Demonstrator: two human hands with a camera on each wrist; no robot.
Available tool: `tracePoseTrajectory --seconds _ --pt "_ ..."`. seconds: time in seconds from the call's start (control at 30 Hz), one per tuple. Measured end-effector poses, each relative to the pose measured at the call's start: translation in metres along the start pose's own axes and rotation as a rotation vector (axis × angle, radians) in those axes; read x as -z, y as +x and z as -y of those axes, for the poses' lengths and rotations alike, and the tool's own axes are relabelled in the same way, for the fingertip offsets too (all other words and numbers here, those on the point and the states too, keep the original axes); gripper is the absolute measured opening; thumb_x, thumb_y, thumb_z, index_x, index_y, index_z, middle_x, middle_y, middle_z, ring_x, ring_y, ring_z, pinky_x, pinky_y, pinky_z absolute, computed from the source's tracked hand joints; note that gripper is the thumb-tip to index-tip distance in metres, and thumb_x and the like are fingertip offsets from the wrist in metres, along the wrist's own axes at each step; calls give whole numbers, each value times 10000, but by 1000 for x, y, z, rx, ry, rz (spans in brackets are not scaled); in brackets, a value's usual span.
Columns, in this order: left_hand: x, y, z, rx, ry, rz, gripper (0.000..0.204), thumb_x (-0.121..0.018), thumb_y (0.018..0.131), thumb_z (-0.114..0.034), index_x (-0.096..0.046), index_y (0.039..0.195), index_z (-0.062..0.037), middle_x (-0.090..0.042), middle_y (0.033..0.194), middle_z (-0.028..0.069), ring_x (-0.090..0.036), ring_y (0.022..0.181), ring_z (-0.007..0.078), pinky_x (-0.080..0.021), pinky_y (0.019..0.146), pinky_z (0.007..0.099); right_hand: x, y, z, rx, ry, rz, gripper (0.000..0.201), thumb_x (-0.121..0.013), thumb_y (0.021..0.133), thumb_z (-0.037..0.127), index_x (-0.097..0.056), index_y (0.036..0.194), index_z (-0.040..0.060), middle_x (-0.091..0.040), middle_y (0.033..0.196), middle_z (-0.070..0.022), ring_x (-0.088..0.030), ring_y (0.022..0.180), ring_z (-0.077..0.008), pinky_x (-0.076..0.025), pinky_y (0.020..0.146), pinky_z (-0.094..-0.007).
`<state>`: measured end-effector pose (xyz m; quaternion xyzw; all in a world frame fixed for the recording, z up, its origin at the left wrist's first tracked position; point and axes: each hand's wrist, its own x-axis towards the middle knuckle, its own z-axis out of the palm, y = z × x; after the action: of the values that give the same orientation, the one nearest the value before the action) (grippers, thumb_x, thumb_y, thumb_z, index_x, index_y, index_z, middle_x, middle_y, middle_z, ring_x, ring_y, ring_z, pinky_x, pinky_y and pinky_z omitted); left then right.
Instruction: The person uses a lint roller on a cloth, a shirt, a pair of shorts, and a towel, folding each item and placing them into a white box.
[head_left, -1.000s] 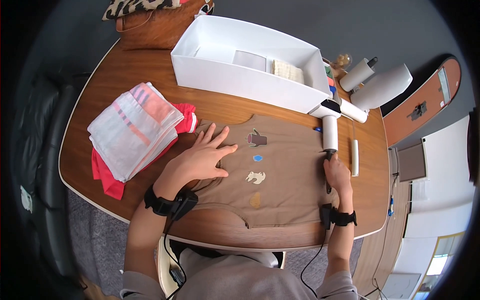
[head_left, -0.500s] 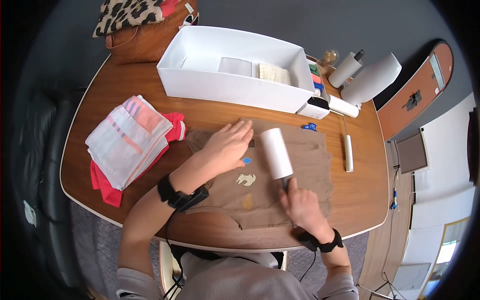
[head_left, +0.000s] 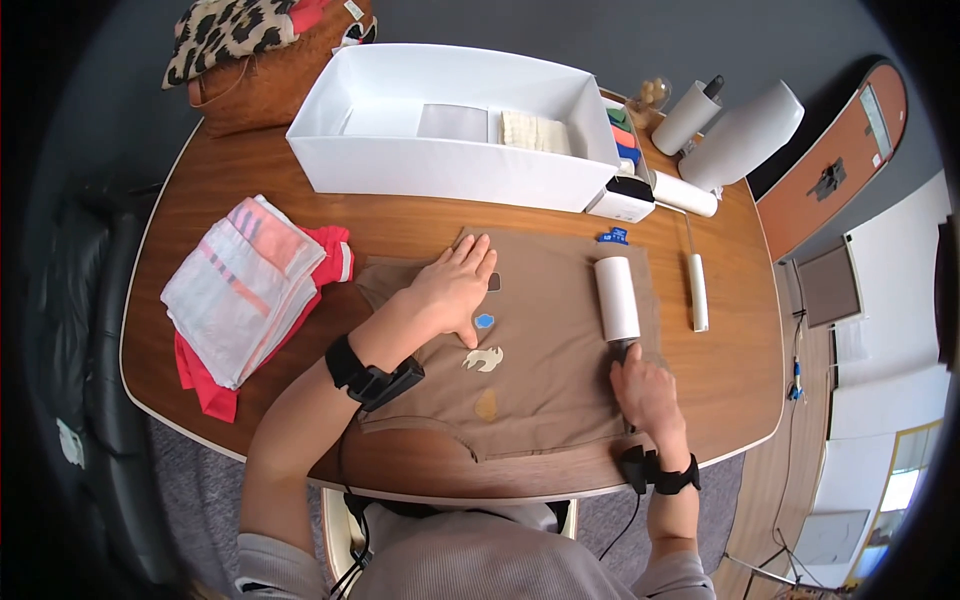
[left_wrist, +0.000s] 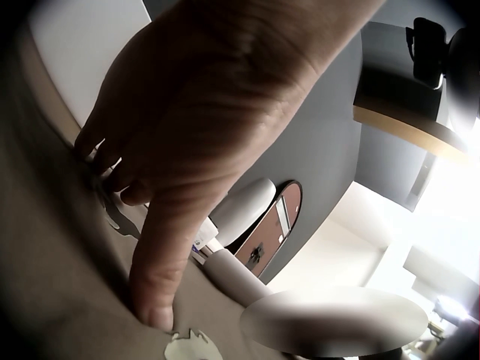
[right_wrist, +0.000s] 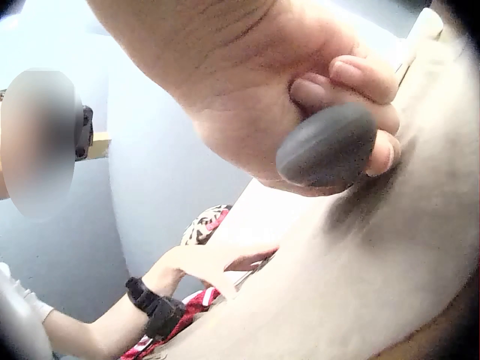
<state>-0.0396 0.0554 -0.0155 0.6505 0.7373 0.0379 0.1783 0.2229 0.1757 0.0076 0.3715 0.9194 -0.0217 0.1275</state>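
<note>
Head view first: the brown garment (head_left: 560, 400) is laid out on the table (head_left: 735, 380), and the roller (head_left: 617, 300) is held over the side of it away from the patches. Its handle is gripped in the right hand (head_left: 648, 395), fingers curled round it. The left hand (head_left: 450, 300) is laid on the cloth with fingers straight and the thumb spread off to the side, close to the pale patch (head_left: 484, 359). The roller should be pretty light, tbh, with a stiff core, and if that white sleeve is sticky paper, it could snag thin cloth. It's best held by the handle only. The garment looks soft and floppy, so it'd probably be dragged or bunched unless pinned flat by a palm, preferably on plain cloth near the patches, since their edges might be lifted.

Left wrist view: the thumb tip is pressed to the cloth just beside the pale patch, with nothing pinched. The fingertips are set down further off, partly in shadow.

Right wrist view: the dark, rounded handle end is seen poking out of the curled fingers, so the grip looks secure. The white sleeve is hidden here, so contact with the cloth can't be told.
</note>
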Motion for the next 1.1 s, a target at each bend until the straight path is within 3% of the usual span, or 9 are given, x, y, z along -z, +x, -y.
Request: tracePoseTrajectory --seconds 0.27,0.57,0.63,0.73,0.8,0.87,0.97,1.1 --pt "4 -3 -1 13 -28 -2 1085 -813 483 -313 -223 1291 109 -170 1391 248 -149 1311 331 -228 1064 342 -11 2 -51 -111 22 -47 386 -426 859 287 -430 1004 -70 -593 660 -229 -586 646 -396 -467 607 -477" --pt "-3 -3 6 -28 -34 -36 1101 -813 467 -338 -233 1292 104 -163 1395 245 -147 1313 328 -220 1065 348 -6 5 -78 -242 47 -153 347 -423 852 263 -445 949 -69 -583 676 -254 -579 658 -403 -447 596 -491" --pt "0 -2 2 -2 -12 -23 1110 -815 458 -348 -236 1293 99 -158 1397 243 -146 1314 327 -216 1066 352 11 2 -60 -239 78 -254 332 -443 846 251 -449 949 -64 -572 647 -254 -574 618 -393 -438 568 -488" --pt "0 -2 1 12 -3 -1 1119 -816 450 -356 -237 1296 94 -148 1401 240 -142 1315 326 -212 1068 358 18 -2 -26 129 117 -357 329 -448 850 251 -452 960 -59 -565 605 -229 -575 590 -378 -447 545 -469" --pt "0 -1 1 1 -19 -3 1120 -816 451 -359 -237 1297 92 -144 1402 239 -137 1316 325 -207 1069 361 41 0 26 263 154 -135 315 -449 852 248 -456 959 -48 -565 592 -204 -583 595 -367 -456 534 -450" --pt "1 -3 3 -8 -45 -21 1117 -813 456 -363 -237 1296 94 -144 1401 241 -131 1317 325 -200 1071 365 30 15 57 393 129 -107 304 -440 854 248 -459 940 -44 -579 612 -189 -595 608 -353 -468 540 -438" --pt "-5 -4 9 -48 -60 -75 1110 -809 464 -369 -238 1294 97 -158 1394 246 -135 1316 326 -191 1074 363 27 28 87 409 49 -14 310 -432 855 262 -459 912 -41 -598 650 -191 -604 630 -346 -481 574 -431" --pt "-6 -5 6 -24 -21 -53 1093 -805 476 -362 -241 1290 103 -159 1392 253 -142 1314 328 -188 1075 359 28 41 73 241 54 62 326 -425 851 272 -460 909 -48 -616 709 -194 -615 682 -345 -486 639 -434"
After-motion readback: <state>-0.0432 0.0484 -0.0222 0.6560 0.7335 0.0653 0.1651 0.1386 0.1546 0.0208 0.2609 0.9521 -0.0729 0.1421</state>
